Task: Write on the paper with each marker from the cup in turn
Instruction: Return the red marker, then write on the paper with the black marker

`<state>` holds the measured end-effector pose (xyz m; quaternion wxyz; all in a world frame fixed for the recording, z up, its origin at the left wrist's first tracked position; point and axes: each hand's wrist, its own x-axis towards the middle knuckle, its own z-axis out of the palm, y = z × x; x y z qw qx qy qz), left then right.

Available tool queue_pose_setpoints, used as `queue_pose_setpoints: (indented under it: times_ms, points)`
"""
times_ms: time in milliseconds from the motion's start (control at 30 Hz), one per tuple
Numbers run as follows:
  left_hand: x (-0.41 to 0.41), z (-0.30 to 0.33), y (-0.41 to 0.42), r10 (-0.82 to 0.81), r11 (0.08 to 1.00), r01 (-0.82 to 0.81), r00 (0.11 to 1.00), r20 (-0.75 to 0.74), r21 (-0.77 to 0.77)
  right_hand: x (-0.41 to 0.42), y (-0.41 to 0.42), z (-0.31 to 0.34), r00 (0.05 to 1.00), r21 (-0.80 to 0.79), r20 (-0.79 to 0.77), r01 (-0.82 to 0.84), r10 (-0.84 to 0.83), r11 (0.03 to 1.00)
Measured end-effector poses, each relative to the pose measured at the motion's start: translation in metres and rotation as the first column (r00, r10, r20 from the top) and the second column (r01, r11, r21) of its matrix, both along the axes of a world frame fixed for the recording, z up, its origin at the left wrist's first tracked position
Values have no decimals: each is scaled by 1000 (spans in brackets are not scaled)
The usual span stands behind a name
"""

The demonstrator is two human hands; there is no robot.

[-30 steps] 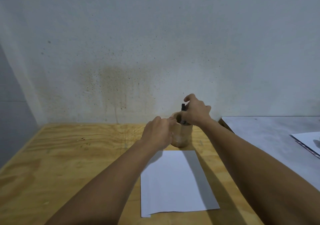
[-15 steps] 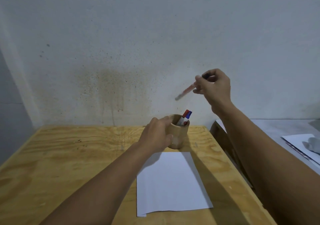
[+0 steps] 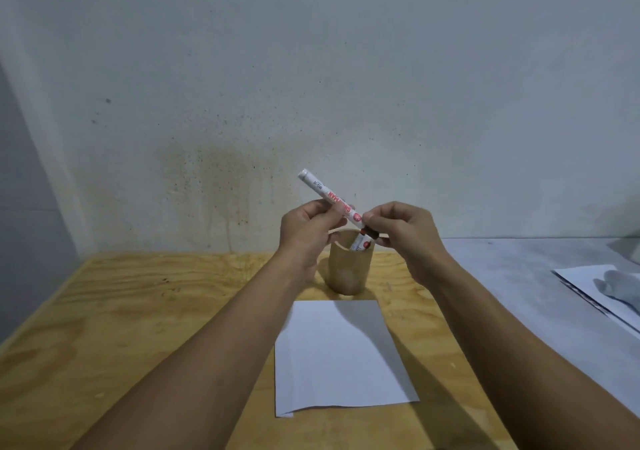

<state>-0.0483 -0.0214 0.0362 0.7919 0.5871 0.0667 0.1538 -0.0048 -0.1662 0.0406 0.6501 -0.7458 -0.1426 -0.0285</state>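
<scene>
A white marker (image 3: 320, 190) with red lettering is held slanted in the air above the wooden cup (image 3: 349, 269). My left hand (image 3: 306, 235) grips its barrel. My right hand (image 3: 403, 235) pinches the dark cap end at its lower right. Inside the cup stands at least one more marker (image 3: 359, 243), mostly hidden by my right hand. A blank white sheet of paper (image 3: 337, 356) lies flat on the wooden table (image 3: 121, 328), just in front of the cup.
A grey surface (image 3: 512, 276) adjoins the table on the right, with papers and a pale object (image 3: 620, 290) at its far right edge. A stained wall (image 3: 311, 86) rises right behind the cup.
My right hand brought the marker down from high on the right to above the cup. My left hand left the cup and took the marker's barrel.
</scene>
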Motion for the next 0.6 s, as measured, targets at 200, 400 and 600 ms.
queue_pose_setpoints:
  times_ms: [200,400,600]
  points:
    - [-11,-4,4,91,901,-127,990,104,415,-3,10,21,983,-106,173,-42,60,993]
    - [-15,-14,15,92,865,-125,992,91,486,1,12,22,993,74,99,-76,69,994]
    - [-19,-30,32,118,878,-129,992,52,462,-1,13,3,988,262,-71,-115,138,958]
